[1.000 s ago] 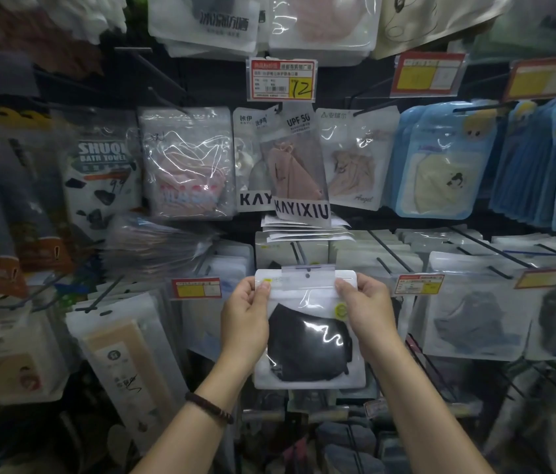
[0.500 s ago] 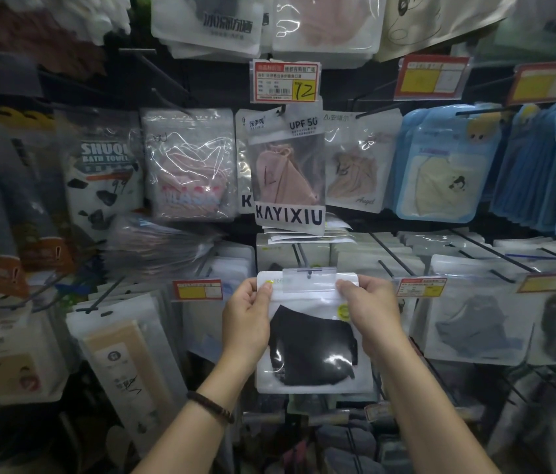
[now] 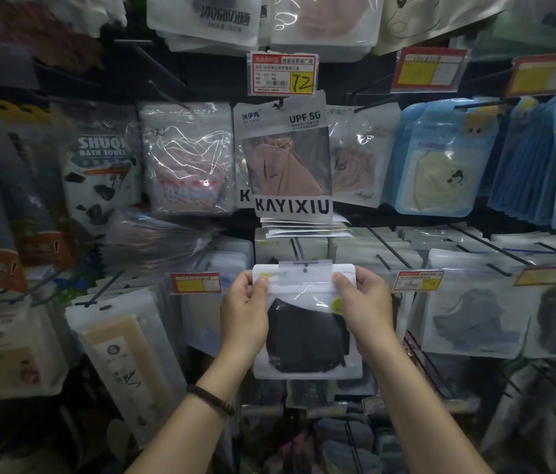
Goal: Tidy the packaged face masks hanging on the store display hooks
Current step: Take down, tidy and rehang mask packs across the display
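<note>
A clear packet with a black face mask [image 3: 307, 336] hangs upright at the centre of the display. My left hand [image 3: 244, 311] pinches its upper left corner and my right hand [image 3: 363, 309] pinches its upper right corner, thumbs on the front. The packet's hang hole sits on the tip of a hook [image 3: 305, 270], in front of a stack of white mask packets [image 3: 290, 248]. Above hangs a pink mask packet marked KAYIXIU [image 3: 292, 165] under a price tag reading 12 [image 3: 283, 74].
Grey mask packets [image 3: 475, 319] hang to the right, blue packets [image 3: 440, 159] at upper right. Beige packets [image 3: 126, 350] and a bath towel pack [image 3: 99, 165] hang to the left. Black hook rods [image 3: 393, 248] stick out toward me. Yellow-red price tags [image 3: 195, 282] flank the packet.
The black mask packet and both hands have stayed nearly in place; the packet's top has shifted slightly up onto the hook and hangs straighter. The KAYIXIU packet above swung level.
</note>
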